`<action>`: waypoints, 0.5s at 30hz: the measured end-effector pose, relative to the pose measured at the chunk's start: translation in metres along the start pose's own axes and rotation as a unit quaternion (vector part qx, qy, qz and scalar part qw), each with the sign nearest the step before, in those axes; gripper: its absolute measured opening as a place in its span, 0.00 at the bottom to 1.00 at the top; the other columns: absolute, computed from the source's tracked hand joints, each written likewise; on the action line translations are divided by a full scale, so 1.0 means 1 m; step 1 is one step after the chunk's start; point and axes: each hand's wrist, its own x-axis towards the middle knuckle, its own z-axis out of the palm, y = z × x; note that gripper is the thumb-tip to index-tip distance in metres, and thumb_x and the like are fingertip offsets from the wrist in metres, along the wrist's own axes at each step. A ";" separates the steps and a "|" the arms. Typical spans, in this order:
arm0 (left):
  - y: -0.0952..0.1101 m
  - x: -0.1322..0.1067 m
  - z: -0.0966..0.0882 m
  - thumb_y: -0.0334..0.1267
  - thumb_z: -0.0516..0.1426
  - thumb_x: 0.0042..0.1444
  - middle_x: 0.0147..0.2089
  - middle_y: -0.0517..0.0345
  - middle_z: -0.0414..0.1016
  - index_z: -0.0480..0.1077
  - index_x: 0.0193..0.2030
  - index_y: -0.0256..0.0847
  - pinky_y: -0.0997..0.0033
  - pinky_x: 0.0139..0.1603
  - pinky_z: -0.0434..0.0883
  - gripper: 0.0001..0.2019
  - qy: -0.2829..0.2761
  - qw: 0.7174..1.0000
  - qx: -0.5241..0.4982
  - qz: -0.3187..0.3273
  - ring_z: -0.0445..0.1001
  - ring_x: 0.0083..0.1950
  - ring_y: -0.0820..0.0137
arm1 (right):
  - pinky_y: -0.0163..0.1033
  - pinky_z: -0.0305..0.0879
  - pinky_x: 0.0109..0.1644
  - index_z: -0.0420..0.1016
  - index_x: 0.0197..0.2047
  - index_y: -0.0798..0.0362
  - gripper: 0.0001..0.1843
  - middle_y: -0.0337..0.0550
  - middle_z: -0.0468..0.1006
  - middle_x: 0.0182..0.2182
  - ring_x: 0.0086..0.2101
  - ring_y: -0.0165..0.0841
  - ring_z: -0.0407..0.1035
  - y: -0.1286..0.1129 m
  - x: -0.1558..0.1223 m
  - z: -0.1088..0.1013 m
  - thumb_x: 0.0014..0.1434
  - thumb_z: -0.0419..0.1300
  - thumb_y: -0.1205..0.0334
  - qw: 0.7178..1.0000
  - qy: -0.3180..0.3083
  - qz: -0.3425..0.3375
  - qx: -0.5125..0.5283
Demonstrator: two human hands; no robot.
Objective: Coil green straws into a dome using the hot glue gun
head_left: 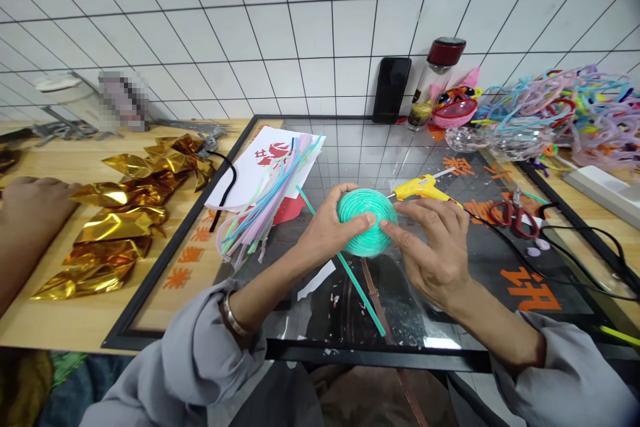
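Observation:
A round turquoise-green dome (367, 203), wound in tight coils of what looks like fuzzy pipe cleaner, is held above the glass tabletop. My left hand (333, 223) wraps its left side, thumb pressed on the coils. On the other side, my right hand (435, 247) has its thumb on the front of the coils and a finger at the right edge; its other fingers are bent loosely. A straight green pipe cleaner (361, 292) runs slantwise below the dome, partly hidden by it and my left hand. Just behind my right hand lies a yellow hot glue gun (420, 188).
Pastel pipe cleaners (280, 193) lie over white paper (245, 163). Gold foil pieces (117, 223) are at left, near another person's hand (37, 213). Red-handled scissors (515, 217) and a black cable (500, 240) lie right. Behind stand a phone (391, 90) and glass bottle (425, 93).

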 end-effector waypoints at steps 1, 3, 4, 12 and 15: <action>0.000 0.000 0.000 0.48 0.65 0.49 0.51 0.52 0.73 0.65 0.56 0.40 0.62 0.50 0.72 0.29 0.000 1.000 -0.001 0.001 0.73 0.50 0.62 | 0.54 0.61 0.52 0.76 0.48 0.46 0.18 0.47 0.79 0.48 0.48 0.42 0.71 0.000 0.000 0.000 0.61 0.55 0.75 1.000 -0.001 0.005 0.008; 0.000 0.000 -0.001 0.48 0.65 0.49 0.52 0.52 0.73 0.64 0.56 0.41 0.63 0.50 0.72 0.29 0.003 1.000 0.000 0.002 0.73 0.50 0.62 | 0.53 0.62 0.51 0.76 0.48 0.48 0.20 0.48 0.79 0.48 0.48 0.42 0.71 0.001 0.001 -0.001 0.59 0.54 0.78 0.999 0.008 0.017 0.028; 0.000 0.000 -0.001 0.48 0.65 0.49 0.52 0.52 0.73 0.64 0.57 0.41 0.63 0.50 0.72 0.30 0.005 1.000 0.001 0.001 0.73 0.50 0.62 | 0.53 0.63 0.50 0.76 0.48 0.48 0.21 0.49 0.79 0.47 0.48 0.42 0.71 0.001 0.001 -0.002 0.58 0.54 0.79 0.999 0.018 0.021 0.035; -0.001 0.002 -0.002 0.49 0.65 0.48 0.51 0.51 0.72 0.63 0.56 0.40 0.63 0.46 0.71 0.31 0.006 1.000 -0.008 -0.014 0.71 0.48 0.62 | 0.55 0.63 0.51 0.76 0.47 0.50 0.20 0.49 0.78 0.47 0.48 0.44 0.71 0.001 -0.002 0.000 0.57 0.55 0.80 0.999 0.009 0.012 0.036; 0.000 0.002 -0.001 0.49 0.65 0.47 0.51 0.51 0.71 0.63 0.56 0.40 0.62 0.47 0.71 0.31 0.004 1.000 -0.011 -0.018 0.71 0.48 0.62 | 0.55 0.62 0.50 0.75 0.47 0.51 0.19 0.50 0.78 0.47 0.48 0.44 0.71 0.000 -0.002 0.000 0.58 0.55 0.80 0.999 0.000 0.016 0.049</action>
